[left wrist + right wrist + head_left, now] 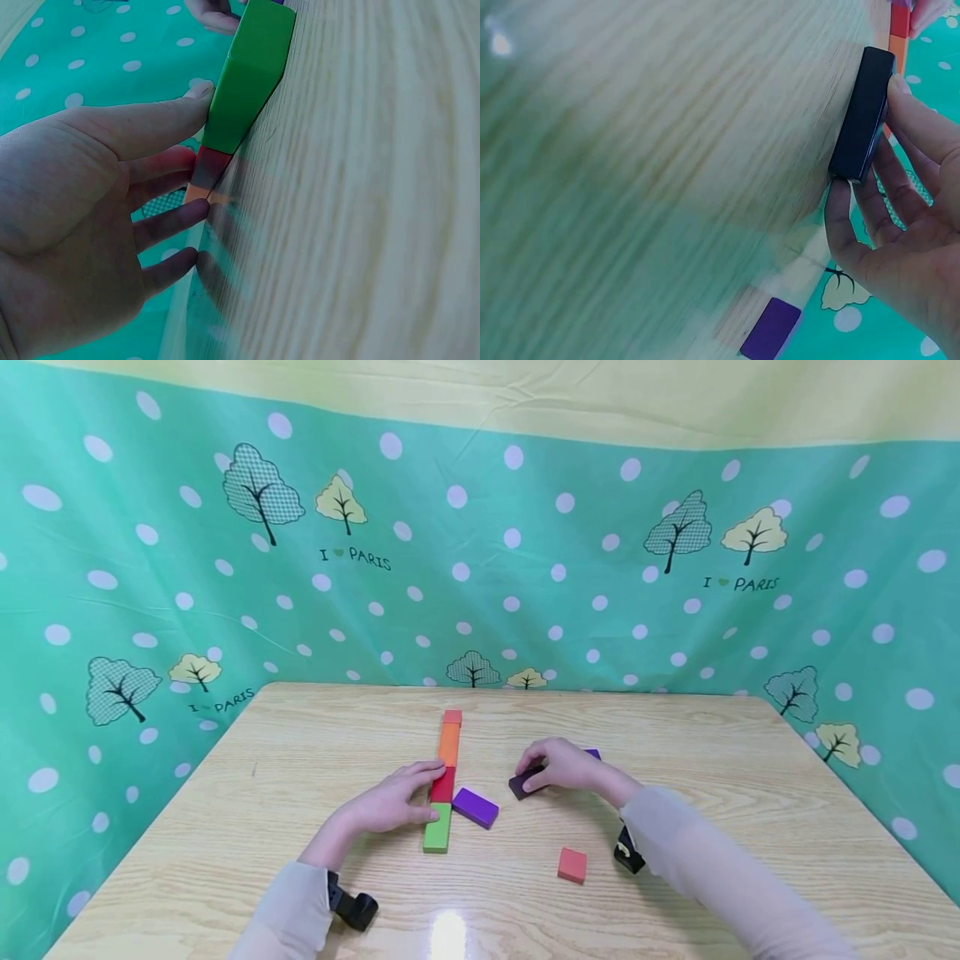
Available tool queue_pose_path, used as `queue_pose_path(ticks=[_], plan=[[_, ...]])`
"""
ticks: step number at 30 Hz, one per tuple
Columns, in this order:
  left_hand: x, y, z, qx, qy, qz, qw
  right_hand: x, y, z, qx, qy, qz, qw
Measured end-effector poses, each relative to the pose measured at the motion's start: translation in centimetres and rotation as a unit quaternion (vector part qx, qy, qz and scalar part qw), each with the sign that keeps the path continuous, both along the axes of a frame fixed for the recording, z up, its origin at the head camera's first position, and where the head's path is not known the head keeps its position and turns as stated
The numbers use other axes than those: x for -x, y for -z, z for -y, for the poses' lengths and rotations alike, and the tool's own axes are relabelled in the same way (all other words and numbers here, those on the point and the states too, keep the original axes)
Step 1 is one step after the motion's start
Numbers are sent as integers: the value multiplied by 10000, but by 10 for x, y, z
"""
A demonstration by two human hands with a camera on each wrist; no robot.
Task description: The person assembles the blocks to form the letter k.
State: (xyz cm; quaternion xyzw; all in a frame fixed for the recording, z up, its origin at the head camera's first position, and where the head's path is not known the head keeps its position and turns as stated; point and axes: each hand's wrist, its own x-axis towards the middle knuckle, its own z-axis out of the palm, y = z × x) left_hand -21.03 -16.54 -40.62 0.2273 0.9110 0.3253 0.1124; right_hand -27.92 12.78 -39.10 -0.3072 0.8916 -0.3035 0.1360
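A row of blocks runs away from me in the head view: a green block nearest, then a red block, an orange block and a small coral block at the far end. My left hand lies along its left side, thumb at the green block, fingers loosely spread by the red one. Right of the row, my right hand pinches a black block between thumb and fingers, close over the table. Between the row and this hand is a purple block.
Another purple block lies behind the right hand, mostly covered in the head view. Nearer me on the right sits a coral square block. A green dotted cloth hangs behind the wooden table.
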Motion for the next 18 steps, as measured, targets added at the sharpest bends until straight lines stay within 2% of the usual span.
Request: queue_pose_path(ticks=[18], plan=[[1, 1, -1, 36, -47, -10, 10000, 4, 2, 25, 3, 354, 303, 9989]])
